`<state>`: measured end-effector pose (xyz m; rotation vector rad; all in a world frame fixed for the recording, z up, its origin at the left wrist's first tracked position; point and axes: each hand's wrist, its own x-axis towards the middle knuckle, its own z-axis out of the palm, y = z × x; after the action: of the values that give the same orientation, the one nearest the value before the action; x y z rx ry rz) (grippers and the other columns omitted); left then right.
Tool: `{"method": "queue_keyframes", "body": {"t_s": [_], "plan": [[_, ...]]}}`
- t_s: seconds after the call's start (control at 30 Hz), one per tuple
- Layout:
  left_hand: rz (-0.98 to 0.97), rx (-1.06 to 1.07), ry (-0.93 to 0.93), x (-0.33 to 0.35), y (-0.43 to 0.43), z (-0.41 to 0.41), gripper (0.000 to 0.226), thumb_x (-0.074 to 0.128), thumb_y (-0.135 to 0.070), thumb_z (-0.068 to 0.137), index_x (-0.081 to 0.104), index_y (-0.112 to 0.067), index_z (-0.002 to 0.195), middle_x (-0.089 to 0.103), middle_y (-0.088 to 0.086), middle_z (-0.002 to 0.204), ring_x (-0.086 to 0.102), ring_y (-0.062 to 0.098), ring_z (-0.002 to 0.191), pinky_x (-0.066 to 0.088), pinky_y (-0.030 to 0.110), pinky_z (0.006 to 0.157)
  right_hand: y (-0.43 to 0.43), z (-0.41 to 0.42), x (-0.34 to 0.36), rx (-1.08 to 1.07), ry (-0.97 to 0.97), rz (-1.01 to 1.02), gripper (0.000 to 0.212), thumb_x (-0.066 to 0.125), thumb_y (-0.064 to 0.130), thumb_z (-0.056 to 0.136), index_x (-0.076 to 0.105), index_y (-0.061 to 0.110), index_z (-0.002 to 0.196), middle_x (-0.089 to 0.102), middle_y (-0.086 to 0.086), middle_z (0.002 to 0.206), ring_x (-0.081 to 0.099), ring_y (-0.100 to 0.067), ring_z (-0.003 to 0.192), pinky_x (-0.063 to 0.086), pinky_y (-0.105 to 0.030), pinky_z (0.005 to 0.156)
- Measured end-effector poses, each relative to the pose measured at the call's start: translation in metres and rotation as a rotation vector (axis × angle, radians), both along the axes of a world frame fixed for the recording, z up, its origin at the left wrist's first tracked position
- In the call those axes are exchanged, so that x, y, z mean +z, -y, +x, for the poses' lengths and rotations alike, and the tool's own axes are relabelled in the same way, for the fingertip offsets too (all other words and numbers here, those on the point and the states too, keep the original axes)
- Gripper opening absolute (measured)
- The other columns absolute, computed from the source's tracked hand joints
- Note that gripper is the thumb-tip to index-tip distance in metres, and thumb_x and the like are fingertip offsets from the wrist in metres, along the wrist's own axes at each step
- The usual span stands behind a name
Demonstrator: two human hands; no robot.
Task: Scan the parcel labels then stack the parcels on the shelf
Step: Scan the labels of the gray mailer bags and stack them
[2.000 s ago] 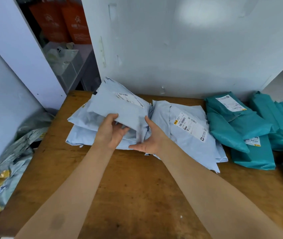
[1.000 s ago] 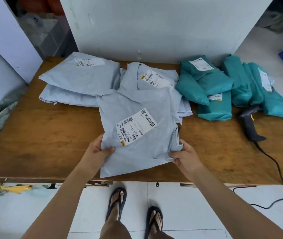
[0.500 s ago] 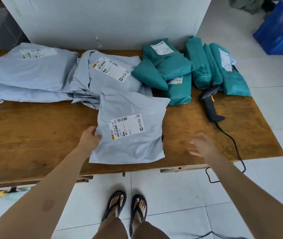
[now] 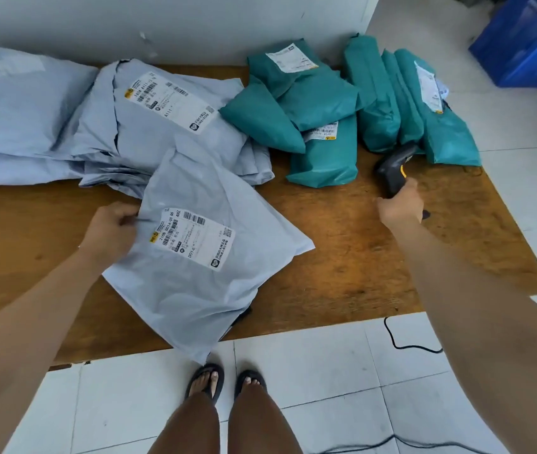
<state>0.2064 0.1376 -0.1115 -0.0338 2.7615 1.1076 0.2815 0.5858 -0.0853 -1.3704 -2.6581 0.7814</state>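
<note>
At the table's [image 4: 391,263] near edge, the grey parcel [image 4: 195,290] lies label [image 4: 193,239] up. The left hand [image 4: 113,231] pinches its left border, likely steadying it for reading, while the right hand [image 4: 401,204] curls round the scanner [image 4: 393,168] handle beside the teal parcels [image 4: 326,96].

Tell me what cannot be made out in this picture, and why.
Head view only.
Handle of the scanner: covered by the right hand.
The far-left grey parcel: cut by the left edge, label blurred.
The blue crate: cut off at the top right corner.
</note>
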Motion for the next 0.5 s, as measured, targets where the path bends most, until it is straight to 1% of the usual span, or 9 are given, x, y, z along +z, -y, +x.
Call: {"method": "queue_keyframes", "body": {"t_s": [0.07, 0.13, 0.17, 0.23, 0.27, 0.33, 0.37, 0.43, 0.5], "plan": [[0.010, -0.078, -0.017, -0.003, -0.009, 0.002, 0.043, 0.039, 0.019, 0.083, 0.068, 0.001, 0.109, 0.058, 0.009, 0.107, 0.051, 0.022, 0.100, 0.038, 0.023, 0.085, -0.007, -0.007, -0.008, 0.002, 0.050, 0.098, 0.069, 0.064, 0.011, 0.084, 0.028, 0.007, 0.143, 0.041, -0.021, 0.142, 0.038, -0.039, 0.131, 0.037, -0.047, 0.104], [0.022, -0.150, -0.033, -0.006, -0.018, 0.002, 0.044, 0.039, 0.020, 0.082, 0.069, -0.001, 0.107, 0.059, 0.008, 0.105, 0.053, 0.020, 0.100, 0.042, 0.014, 0.081, -0.008, -0.006, -0.010, 0.021, 0.117, 0.170, 0.068, 0.061, 0.005, 0.084, 0.028, 0.007, 0.143, 0.039, -0.022, 0.143, 0.035, -0.040, 0.133, 0.034, -0.047, 0.105], [0.020, -0.170, -0.044, -0.008, -0.022, 0.000, 0.043, 0.040, 0.018, 0.083, 0.070, -0.003, 0.105, 0.061, 0.008, 0.104, 0.054, 0.022, 0.100, 0.044, 0.016, 0.084, -0.006, -0.003, -0.009, 0.036, 0.155, 0.161, 0.068, 0.061, 0.005, 0.084, 0.026, 0.008, 0.143, 0.040, -0.023, 0.142, 0.034, -0.040, 0.132, 0.035, -0.047, 0.104], [-0.045, -0.193, -0.044, -0.011, -0.026, -0.004, 0.038, 0.046, 0.009, 0.083, 0.072, -0.011, 0.101, 0.066, 0.011, 0.104, 0.060, 0.031, 0.102, 0.047, 0.035, 0.092, 0.002, 0.007, -0.001, 0.087, 0.245, 0.078, 0.075, 0.061, 0.008, 0.083, 0.019, 0.012, 0.145, 0.043, -0.024, 0.137, 0.038, -0.043, 0.128, 0.040, -0.048, 0.100], [-0.082, -0.209, -0.032, -0.010, -0.028, -0.004, 0.033, 0.047, 0.000, 0.082, 0.071, -0.017, 0.095, 0.067, 0.013, 0.100, 0.061, 0.037, 0.100, 0.048, 0.044, 0.089, 0.009, 0.014, 0.004, 0.115, 0.290, 0.025, 0.079, 0.061, 0.010, 0.082, 0.015, 0.016, 0.146, 0.046, -0.024, 0.134, 0.042, -0.043, 0.125, 0.044, -0.047, 0.097], [-0.197, -0.258, -0.004, -0.004, -0.036, 0.000, 0.020, 0.044, -0.012, 0.080, 0.063, -0.015, 0.085, 0.063, 0.018, 0.091, 0.060, 0.044, 0.094, 0.048, 0.048, 0.080, 0.027, 0.030, 0.016, 0.151, 0.358, -0.082, 0.087, 0.060, 0.010, 0.080, 0.009, 0.021, 0.150, 0.051, -0.021, 0.129, 0.048, -0.043, 0.120, 0.048, -0.042, 0.086], [-0.269, -0.282, -0.007, -0.001, -0.041, 0.004, 0.020, 0.045, -0.013, 0.082, 0.061, -0.010, 0.093, 0.061, 0.022, 0.098, 0.058, 0.045, 0.098, 0.044, 0.050, 0.084, 0.038, 0.039, 0.021, 0.164, 0.377, -0.133, 0.087, 0.058, 0.009, 0.080, 0.008, 0.020, 0.151, 0.052, -0.020, 0.129, 0.049, -0.042, 0.120, 0.046, -0.039, 0.082], [-0.370, -0.251, 0.009, 0.004, -0.051, 0.016, 0.041, 0.052, -0.013, 0.089, 0.047, -0.005, 0.129, 0.047, 0.025, 0.132, 0.044, 0.045, 0.123, 0.029, 0.056, 0.103, 0.061, 0.055, 0.028, 0.169, 0.380, -0.238, 0.079, 0.055, 0.007, 0.081, 0.016, 0.014, 0.149, 0.052, -0.019, 0.130, 0.050, -0.039, 0.120, 0.043, -0.039, 0.085], [-0.306, -0.028, 0.084, 0.012, -0.053, 0.035, 0.069, 0.059, -0.020, 0.089, 0.023, -0.009, 0.147, 0.023, 0.023, 0.150, 0.024, 0.042, 0.138, 0.018, 0.055, 0.112, 0.080, 0.064, 0.037, 0.067, 0.294, -0.418, 0.067, 0.052, 0.003, 0.081, 0.029, 0.011, 0.144, 0.052, -0.018, 0.125, 0.050, -0.037, 0.114, 0.043, -0.040, 0.089]]}}
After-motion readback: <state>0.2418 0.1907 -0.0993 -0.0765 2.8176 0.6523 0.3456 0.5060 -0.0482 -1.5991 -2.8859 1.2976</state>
